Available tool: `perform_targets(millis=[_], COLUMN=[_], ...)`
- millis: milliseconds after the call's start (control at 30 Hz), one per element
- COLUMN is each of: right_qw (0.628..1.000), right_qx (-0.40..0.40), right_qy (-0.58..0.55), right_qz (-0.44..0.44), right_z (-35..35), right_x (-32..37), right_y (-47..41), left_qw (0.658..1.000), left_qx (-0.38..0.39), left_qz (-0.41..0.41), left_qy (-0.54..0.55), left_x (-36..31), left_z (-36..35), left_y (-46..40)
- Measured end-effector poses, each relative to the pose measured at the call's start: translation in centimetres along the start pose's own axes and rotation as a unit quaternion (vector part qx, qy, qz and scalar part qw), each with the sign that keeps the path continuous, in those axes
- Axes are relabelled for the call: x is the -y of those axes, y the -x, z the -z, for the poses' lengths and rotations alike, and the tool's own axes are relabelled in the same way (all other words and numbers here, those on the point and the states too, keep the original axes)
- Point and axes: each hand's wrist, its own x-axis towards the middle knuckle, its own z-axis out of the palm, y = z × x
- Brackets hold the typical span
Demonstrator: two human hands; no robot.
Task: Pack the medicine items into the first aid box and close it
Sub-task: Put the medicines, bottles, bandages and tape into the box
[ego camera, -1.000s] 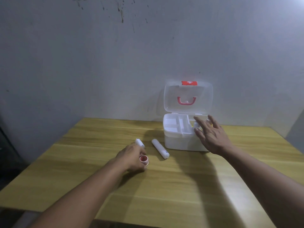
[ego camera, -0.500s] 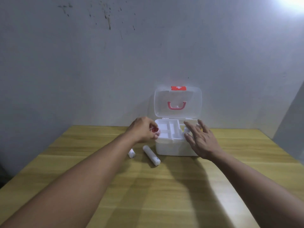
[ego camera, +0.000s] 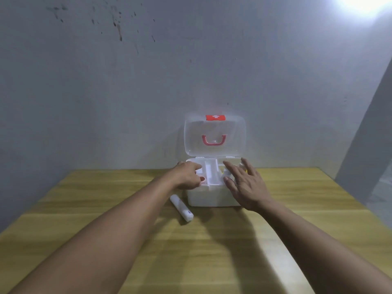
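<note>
The white first aid box (ego camera: 212, 197) stands open at the back of the table, its clear lid (ego camera: 233, 132) with a red handle upright against the wall. My left hand (ego camera: 185, 177) is over the box's front left compartment, holding a small red-centred tape roll (ego camera: 203, 179) low in it, index finger stretched out. My right hand (ego camera: 247, 185) hovers with spread fingers over the box's right side and holds nothing. A white tube (ego camera: 182, 208) lies on the table just left of the box. Something yellow (ego camera: 222, 172) shows inside the box.
The wooden table (ego camera: 212, 251) ends at a grey wall right behind the box. Its right edge runs off towards a darker wall panel (ego camera: 369, 128). My left forearm hides part of the table left of the tube.
My left hand carried the tape roll from the table up and right, over the box's left edge, and lowered it into the front left compartment. My right hand stayed by the box's right side.
</note>
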Motion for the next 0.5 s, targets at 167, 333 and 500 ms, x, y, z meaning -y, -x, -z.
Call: perform_targets(millis=[167,333,500], right_qw=[1.000,1.000,1.000], right_qx=[-0.002,-0.003,0.001], right_qy=[0.005,0.007,0.007], right_qz=[0.001,0.001,0.004], right_z=[-0.2,-0.2,0.0], right_x=[-0.1,-0.1,0.0], right_y=[0.0,0.0,0.0], left_qw=[0.997,0.993,0.990], left_qx=[0.057,0.027,-0.132], left_qz=[-0.010,-0.058,-0.017], left_qy=[-0.059,-0.102,0.041], left_x=[0.2,1.1,3.5], left_z=[-1.5,-2.4,-1.6], left_y=[1.2,1.5,2.2])
